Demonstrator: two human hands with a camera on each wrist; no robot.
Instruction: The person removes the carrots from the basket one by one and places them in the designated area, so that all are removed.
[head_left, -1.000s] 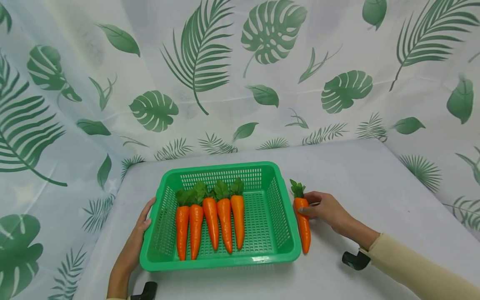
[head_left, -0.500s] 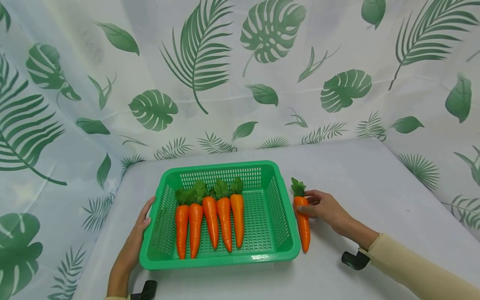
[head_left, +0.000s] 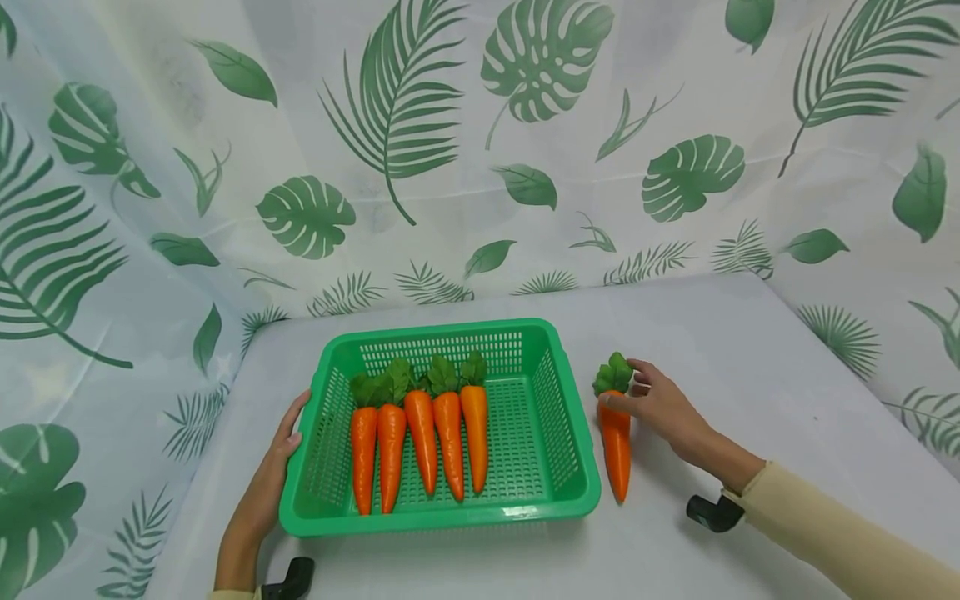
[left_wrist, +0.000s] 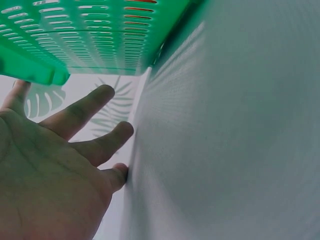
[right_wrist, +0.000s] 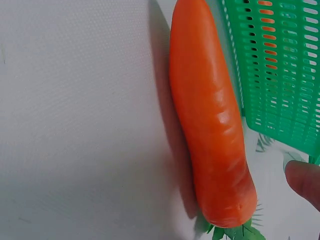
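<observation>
An orange carrot (head_left: 617,446) with a green leafy top lies on the table just right of the green basket (head_left: 442,525). Over its upper end is my right hand (head_left: 672,414), the thumb above the carrot's shoulder and the other fingers beside the leaves. In the right wrist view the thumb (right_wrist: 304,181) stands apart from the carrot (right_wrist: 212,115). At the basket's left side rests my left hand (head_left: 266,479). Its fingers spread out straight in the left wrist view, one fingertip up at the rim of the basket (left_wrist: 47,75).
Several carrots (head_left: 423,442) lie side by side in the basket's left and middle part, leaves toward the far side. The white table (head_left: 697,333) reaches back to a leaf-printed curtain (head_left: 442,167), which also runs along both sides.
The carrot beside the basket has shifted slightly right and turned over, its leaves now fuller toward the camera. My right hand has slid up toward its leafy end. My left hand stays put.
</observation>
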